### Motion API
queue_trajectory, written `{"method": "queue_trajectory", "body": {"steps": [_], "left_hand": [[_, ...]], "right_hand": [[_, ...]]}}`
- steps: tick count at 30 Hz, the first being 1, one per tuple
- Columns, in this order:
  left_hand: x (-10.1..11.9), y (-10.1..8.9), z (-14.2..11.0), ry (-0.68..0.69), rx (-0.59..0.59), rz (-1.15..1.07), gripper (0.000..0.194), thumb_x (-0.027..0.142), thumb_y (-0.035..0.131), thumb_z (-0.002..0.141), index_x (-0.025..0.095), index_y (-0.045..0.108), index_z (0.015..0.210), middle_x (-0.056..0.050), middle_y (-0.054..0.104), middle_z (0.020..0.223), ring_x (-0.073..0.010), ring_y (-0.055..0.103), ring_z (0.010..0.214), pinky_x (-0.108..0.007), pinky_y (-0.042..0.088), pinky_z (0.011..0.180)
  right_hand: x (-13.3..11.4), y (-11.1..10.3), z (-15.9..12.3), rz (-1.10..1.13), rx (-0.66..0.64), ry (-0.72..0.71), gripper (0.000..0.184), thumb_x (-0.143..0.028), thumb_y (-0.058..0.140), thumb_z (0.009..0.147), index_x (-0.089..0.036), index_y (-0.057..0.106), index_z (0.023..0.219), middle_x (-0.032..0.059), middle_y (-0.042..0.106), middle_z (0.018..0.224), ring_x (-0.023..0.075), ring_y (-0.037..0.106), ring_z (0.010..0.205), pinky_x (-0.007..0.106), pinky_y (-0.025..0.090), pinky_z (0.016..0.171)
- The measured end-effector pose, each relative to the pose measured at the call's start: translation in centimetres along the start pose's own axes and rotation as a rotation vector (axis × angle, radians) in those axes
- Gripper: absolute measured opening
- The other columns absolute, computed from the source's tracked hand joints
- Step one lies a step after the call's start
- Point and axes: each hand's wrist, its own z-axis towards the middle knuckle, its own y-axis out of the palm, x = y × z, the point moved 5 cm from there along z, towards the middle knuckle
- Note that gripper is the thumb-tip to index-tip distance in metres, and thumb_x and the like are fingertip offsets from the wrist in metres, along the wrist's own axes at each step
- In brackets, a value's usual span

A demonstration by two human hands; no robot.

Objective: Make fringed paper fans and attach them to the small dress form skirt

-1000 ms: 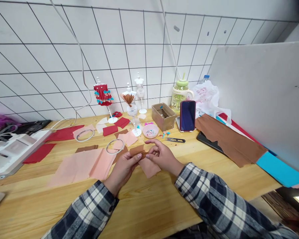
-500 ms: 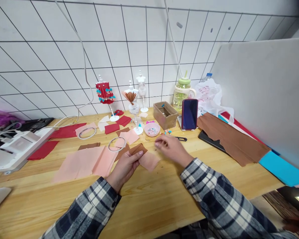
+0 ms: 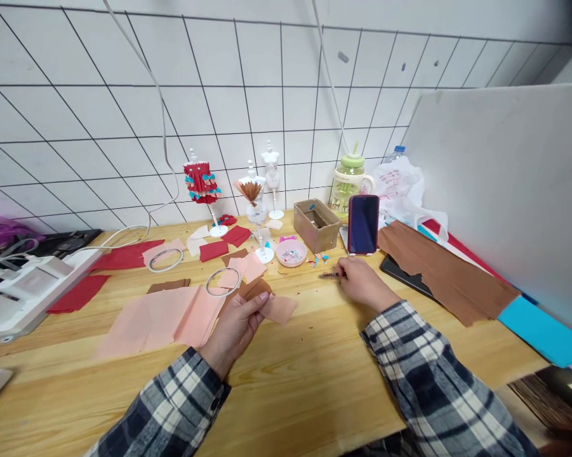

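My left hand pinches a folded brown piece of cloth between thumb and fingers above the table. A paler tan piece shows beside the fingertips; whether it is held too I cannot tell. My right hand is closed on small black snips, their tips pointing left and the handle hidden in the fingers. Near the left hand lie a silver ring and pink cloth. A pink dish of small beads stands beyond both hands.
Three small dress-form stands line the back, one in red ruffles, one with a brown pleated piece. A cardboard box, phone and green-lidded jug stand right of them. Brown cloth lies right; a power strip left.
My right hand has moved right and closed on the black snips, which lay on the table beyond it. My left hand has shifted slightly left, still holding the brown cloth.
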Motion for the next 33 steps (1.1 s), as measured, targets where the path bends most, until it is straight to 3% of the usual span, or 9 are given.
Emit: {"method": "queue_trajectory", "body": {"steps": [3,6,8,11,17,21,25,30,33], "left_hand": [[0.2,-0.1,0.1,0.016,0.023,0.002,0.02,0.011,0.077,0.072,0.015,0.069,0.09,-0.002,0.074,0.084,-0.0115,0.069,0.078,-0.02,0.057,0.076],[0.3,-0.3,0.2,0.04,0.044,0.016,0.024,0.012,0.077,0.071,0.016,0.069,0.093,-0.001,0.074,0.088,-0.0113,0.069,0.08,-0.02,0.056,0.077],[0.3,-0.3,0.2,0.043,0.042,0.021,0.026,0.013,0.078,0.07,0.016,0.069,0.095,-0.001,0.074,0.089,-0.0109,0.069,0.08,-0.02,0.056,0.077],[0.2,0.0,0.3,0.038,0.001,0.03,0.03,0.014,0.079,0.07,0.017,0.069,0.098,-0.002,0.075,0.09,-0.012,0.069,0.08,-0.022,0.056,0.077],[0.2,0.2,0.1,0.023,0.005,0.037,0.027,0.014,0.079,0.071,0.016,0.068,0.095,-0.001,0.075,0.088,-0.0119,0.069,0.081,-0.021,0.056,0.079],[0.3,0.5,0.0,0.036,-0.013,0.052,0.028,0.015,0.079,0.071,0.015,0.069,0.097,-0.004,0.075,0.087,-0.0147,0.07,0.08,-0.024,0.057,0.077],[0.3,0.4,0.0,0.044,0.003,0.048,0.027,0.014,0.079,0.069,0.016,0.07,0.094,-0.004,0.075,0.088,-0.0148,0.071,0.079,-0.024,0.057,0.077],[0.3,0.6,-0.1,0.041,-0.029,0.074,0.03,0.015,0.078,0.071,0.014,0.07,0.1,-0.006,0.076,0.095,-0.0168,0.071,0.085,-0.027,0.057,0.082],[0.3,0.8,-0.1,0.04,-0.036,0.073,0.033,0.015,0.078,0.071,0.015,0.07,0.103,-0.006,0.076,0.096,-0.0185,0.071,0.088,-0.03,0.056,0.086]], "right_hand": [[-2.4,0.2,-0.5,0.147,-0.021,-0.079,0.026,-0.009,0.041,0.086,-0.017,0.057,0.106,0.0064,0.067,0.083,0.0181,0.06,0.074,0.027,0.037,0.066],[-4.5,0.4,-1.0,0.217,0.033,-0.099,0.039,-0.011,0.042,0.087,-0.017,0.049,0.126,0.0097,0.069,0.098,0.0206,0.063,0.085,0.029,0.041,0.073],[-6.2,0.8,-1.5,0.343,0.034,-0.157,0.035,-0.01,0.041,0.088,-0.02,0.053,0.119,0.0087,0.069,0.106,0.0199,0.063,0.095,0.03,0.042,0.081],[-8.2,1.7,-2.3,0.523,-0.053,-0.146,0.025,-0.009,0.041,0.087,-0.02,0.055,0.105,0.0055,0.071,0.102,0.0173,0.065,0.089,0.028,0.044,0.079],[-10.9,2.7,-4.2,0.496,-0.035,-0.168,0.02,-0.031,0.038,0.097,-0.021,0.052,0.108,0.0071,0.069,0.097,0.0208,0.063,0.089,0.03,0.042,0.076],[-10.3,2.6,-4.0,0.415,0.011,-0.152,0.023,-0.033,0.033,0.099,-0.021,0.053,0.101,0.0078,0.065,0.095,0.0199,0.061,0.084,0.029,0.041,0.071],[-7.4,1.8,-2.8,0.335,0.09,-0.034,0.024,-0.027,0.042,0.096,-0.022,0.052,0.116,0.0092,0.067,0.097,0.0216,0.062,0.084,0.03,0.038,0.068],[-6.4,3.0,-1.9,0.673,-0.043,-0.028,0.02,-0.018,0.047,0.088,-0.025,0.054,0.106,-0.0013,0.069,0.083,0.0157,0.06,0.072,0.026,0.04,0.067],[-6.9,3.6,-1.8,0.793,-0.113,-0.036,0.015,-0.029,0.047,0.09,-0.021,0.059,0.088,-0.0021,0.062,0.066,0.0146,0.056,0.062,0.025,0.04,0.06]]}}
